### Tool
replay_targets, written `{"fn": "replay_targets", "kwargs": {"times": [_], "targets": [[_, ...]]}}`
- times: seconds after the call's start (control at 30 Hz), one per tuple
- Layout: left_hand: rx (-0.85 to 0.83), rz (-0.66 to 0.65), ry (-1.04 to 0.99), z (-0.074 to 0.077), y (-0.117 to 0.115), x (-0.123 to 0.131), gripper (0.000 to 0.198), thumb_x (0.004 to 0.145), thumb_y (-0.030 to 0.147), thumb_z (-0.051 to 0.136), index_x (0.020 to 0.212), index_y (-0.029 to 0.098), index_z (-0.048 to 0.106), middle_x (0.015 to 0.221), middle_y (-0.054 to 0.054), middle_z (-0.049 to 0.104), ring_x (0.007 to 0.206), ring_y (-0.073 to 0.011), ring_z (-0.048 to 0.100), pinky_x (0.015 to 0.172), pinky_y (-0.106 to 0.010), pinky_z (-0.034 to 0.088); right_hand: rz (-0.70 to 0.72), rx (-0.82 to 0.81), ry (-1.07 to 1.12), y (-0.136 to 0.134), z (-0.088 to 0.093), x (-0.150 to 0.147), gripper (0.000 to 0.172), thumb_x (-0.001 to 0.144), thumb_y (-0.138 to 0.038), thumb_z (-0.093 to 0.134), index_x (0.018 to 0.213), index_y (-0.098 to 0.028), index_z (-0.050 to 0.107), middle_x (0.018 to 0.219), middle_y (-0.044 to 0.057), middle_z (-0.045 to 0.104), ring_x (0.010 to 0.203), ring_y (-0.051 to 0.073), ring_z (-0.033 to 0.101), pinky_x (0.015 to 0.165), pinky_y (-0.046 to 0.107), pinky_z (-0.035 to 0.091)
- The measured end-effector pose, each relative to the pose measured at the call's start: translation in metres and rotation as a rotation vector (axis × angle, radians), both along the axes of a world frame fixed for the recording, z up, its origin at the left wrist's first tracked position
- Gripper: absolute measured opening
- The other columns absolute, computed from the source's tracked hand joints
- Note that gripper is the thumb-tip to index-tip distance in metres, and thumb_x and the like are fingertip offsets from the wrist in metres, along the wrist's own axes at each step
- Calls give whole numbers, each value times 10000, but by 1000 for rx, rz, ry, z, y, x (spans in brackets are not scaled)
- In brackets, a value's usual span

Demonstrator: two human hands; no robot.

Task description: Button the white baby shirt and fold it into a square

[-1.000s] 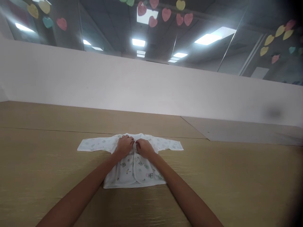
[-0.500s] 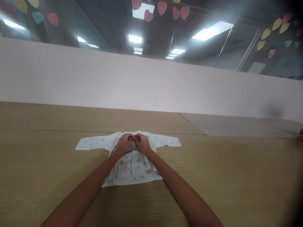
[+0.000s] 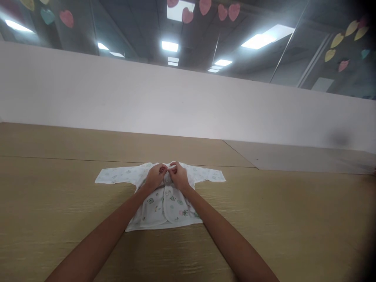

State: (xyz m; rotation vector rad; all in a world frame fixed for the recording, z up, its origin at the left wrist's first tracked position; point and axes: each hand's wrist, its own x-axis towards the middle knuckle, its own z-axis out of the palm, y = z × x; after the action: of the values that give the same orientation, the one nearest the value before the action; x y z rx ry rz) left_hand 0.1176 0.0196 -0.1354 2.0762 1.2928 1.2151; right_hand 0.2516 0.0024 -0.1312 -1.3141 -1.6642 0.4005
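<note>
A small white shirt with a print of little figures lies spread on the wooden table, its sleeves stretched to both sides and its hem toward me. My left hand pinches the cloth near the neckline, at the top of the front opening. Close beside it, almost touching at the fingertips, my right hand pinches the other side of the opening. The bit of cloth between the fingers is partly hidden by them.
The light wooden table has a grey panel at the back right. Behind it rises a white wall, topped by glass with paper hearts. A dark blurred shape touches the right edge.
My right hand's fingers have shifted slightly upward at the neckline. The view has tilted a little. The shirt lies in the same place.
</note>
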Motion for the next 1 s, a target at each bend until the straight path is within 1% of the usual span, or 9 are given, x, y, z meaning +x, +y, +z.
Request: {"fn": "replay_targets", "kwargs": {"times": [0.13, 0.2, 0.4, 0.53, 0.7, 0.83, 0.93, 1.0], "targets": [[44, 50, -4, 1, 0, 0, 198, 793, 277, 478, 790, 170, 645, 791, -31, 662, 715, -148, 568, 709, -261, 436, 43, 9, 51, -3, 2, 1, 246, 719, -142, 496, 961, -180, 522, 703, -17, 641, 644, 115, 601, 635, 209, 452], [57, 45, 11, 2, 0, -1, 202, 794, 281, 479, 791, 177, 652, 796, -28, 665, 722, -149, 570, 724, -263, 435, 44, 3, 61, -3, 2, 1, 248, 718, -148, 494, 961, -184, 522, 710, -17, 644, 654, 117, 608, 641, 213, 461], [70, 44, 41, 3, -2, 0, 217, 811, 289, 475, 804, 192, 669, 833, -30, 674, 769, -159, 575, 760, -268, 428, 10, -6, 28, -4, 2, 2, 210, 751, -192, 499, 958, -185, 529, 719, -13, 640, 672, 120, 603, 656, 219, 458], [70, 4, 34, 6, -3, 0, 193, 810, 278, 497, 806, 190, 669, 864, -34, 675, 776, -155, 577, 776, -268, 426, -31, -24, -26, -5, 5, 2, 124, 774, -227, 505, 882, -177, 539, 766, 4, 637, 661, 114, 585, 626, 205, 432], [-12, -49, -73, 8, -7, 0, 180, 800, 279, 498, 821, 175, 642, 834, -31, 673, 757, -147, 590, 741, -252, 444, -67, -42, -62, -6, 7, 1, 108, 787, -269, 511, 825, -174, 544, 769, 6, 634, 641, 114, 569, 587, 197, 398], [-96, 0, -185, 6, -9, 4, 168, 776, 277, 503, 839, 166, 614, 814, -29, 666, 693, -128, 600, 672, -230, 458, -88, -76, -95, -7, 9, 0, 155, 791, -307, 516, 772, -165, 575, 700, 7, 629, 631, 114, 559, 568, 188, 377], [-205, -1, -246, 9, -9, 3, 169, 740, 234, 505, 865, 157, 588, 755, -19, 655, 582, -108, 589, 581, -215, 453, -49, -142, -174, -10, 15, 0, 150, 777, -268, 521, 727, -158, 609, 655, 11, 628, 610, 110, 549, 556, 186, 366], [-299, -38, -223, 13, -8, -2, 175, 730, 235, 499, 863, 150, 577, 658, -6, 634, 501, -101, 563, 509, -206, 428, 19, -185, -247, -13, 22, 0, 132, 746, -224, 537, 689, -155, 634, 643, 15, 632, 603, 111, 546, 553, 189, 364]]}}
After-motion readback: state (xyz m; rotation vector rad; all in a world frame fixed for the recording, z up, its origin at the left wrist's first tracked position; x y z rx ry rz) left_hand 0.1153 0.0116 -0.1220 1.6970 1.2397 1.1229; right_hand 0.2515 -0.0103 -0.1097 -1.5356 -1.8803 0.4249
